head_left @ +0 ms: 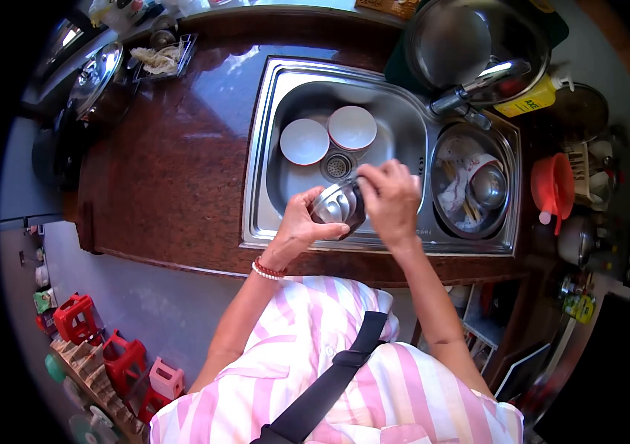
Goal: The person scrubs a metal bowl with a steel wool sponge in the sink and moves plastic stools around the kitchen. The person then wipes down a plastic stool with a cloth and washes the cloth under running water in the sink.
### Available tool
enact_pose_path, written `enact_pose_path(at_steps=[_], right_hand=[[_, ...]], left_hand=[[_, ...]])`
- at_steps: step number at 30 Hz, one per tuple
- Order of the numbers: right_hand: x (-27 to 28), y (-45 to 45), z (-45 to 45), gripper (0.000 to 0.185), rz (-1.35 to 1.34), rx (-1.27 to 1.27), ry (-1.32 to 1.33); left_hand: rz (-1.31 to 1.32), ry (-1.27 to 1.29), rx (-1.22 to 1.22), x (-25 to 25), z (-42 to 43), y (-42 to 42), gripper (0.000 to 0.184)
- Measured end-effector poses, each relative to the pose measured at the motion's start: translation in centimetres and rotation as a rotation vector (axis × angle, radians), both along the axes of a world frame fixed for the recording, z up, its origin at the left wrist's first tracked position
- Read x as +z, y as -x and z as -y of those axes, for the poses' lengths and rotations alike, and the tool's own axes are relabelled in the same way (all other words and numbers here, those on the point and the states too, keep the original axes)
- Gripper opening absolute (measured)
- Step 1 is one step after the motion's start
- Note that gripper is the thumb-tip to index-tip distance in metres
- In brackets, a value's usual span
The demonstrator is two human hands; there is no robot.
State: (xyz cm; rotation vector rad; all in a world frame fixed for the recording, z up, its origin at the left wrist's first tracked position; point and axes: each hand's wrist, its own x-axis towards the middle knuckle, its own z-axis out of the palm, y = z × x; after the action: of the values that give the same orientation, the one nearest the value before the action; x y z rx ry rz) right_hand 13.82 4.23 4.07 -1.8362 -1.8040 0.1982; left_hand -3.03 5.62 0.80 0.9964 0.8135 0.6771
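Over the near side of the sink, my left hand (302,226) grips a shiny metal bowl (336,206), thumb across its front and fingers behind it. The bowl is tilted, and reflections fill its surface. At its upper right rim, my right hand (391,200) has its fingers curled and closed on the edge; anything else inside those fingers is hidden. Just beyond, two white bowls with reddish rims, one left (305,141) and one right (352,127), rest on the floor of the steel sink (293,238), beside the drain (338,165).
Right of the basin, a round metal tub (507,194) holds bowls and chopsticks. The faucet (478,85) reaches in front of a large metal pan (452,44). A yellow soap bottle (530,98) and a red plastic strainer (552,185) stand further right. Brown counter (174,170) extends left.
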Motion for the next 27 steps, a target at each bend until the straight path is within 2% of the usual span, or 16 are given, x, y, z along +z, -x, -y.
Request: enact_pose_path(at_steps=[3, 14, 17, 18, 22, 25, 26, 27], right_hand=[[0.0, -2.0, 0.1, 0.014, -0.427, -0.07, 0.024], [1.2, -2.7, 1.6, 0.019, -0.613, -0.169, -0.06], [1.6, -2.1, 1.6, 0.02, -0.816, -0.223, -0.068], [1.6, -2.1, 1.7, 0.021, -0.959, -0.212, -0.064], [1.8, -1.5, 1.4, 0.025, -1.4, -0.268, 0.154], [1.8, -0.3, 1.4, 0.038, -1.07, -0.153, 0.282], [0.9, -0.4, 1.5, 0.042, -0.916, -0.096, 0.24], [0.9, -0.5, 1.4, 0.04, -0.902, -0.093, 0.261]], left_hand=[[0.033, -0.016, -0.033, 1.0, -0.8, 0.9, 0.045], [-0.001, -0.089, -0.055, 0.4, -1.2, 0.7, 0.042], [-0.023, -0.113, -0.054, 0.2, -1.3, 0.8, 0.041], [-0.039, -0.124, -0.062, 0.2, -1.3, 0.9, 0.041], [-0.084, -0.16, -0.061, 0.4, -1.2, 0.6, 0.039], [-0.103, -0.137, -0.045, 0.3, -1.0, 0.3, 0.038], [-0.117, -0.151, -0.044, 0.5, -1.0, 0.2, 0.038], [-0.133, -0.164, -0.042, 0.7, -1.0, 0.3, 0.038]])
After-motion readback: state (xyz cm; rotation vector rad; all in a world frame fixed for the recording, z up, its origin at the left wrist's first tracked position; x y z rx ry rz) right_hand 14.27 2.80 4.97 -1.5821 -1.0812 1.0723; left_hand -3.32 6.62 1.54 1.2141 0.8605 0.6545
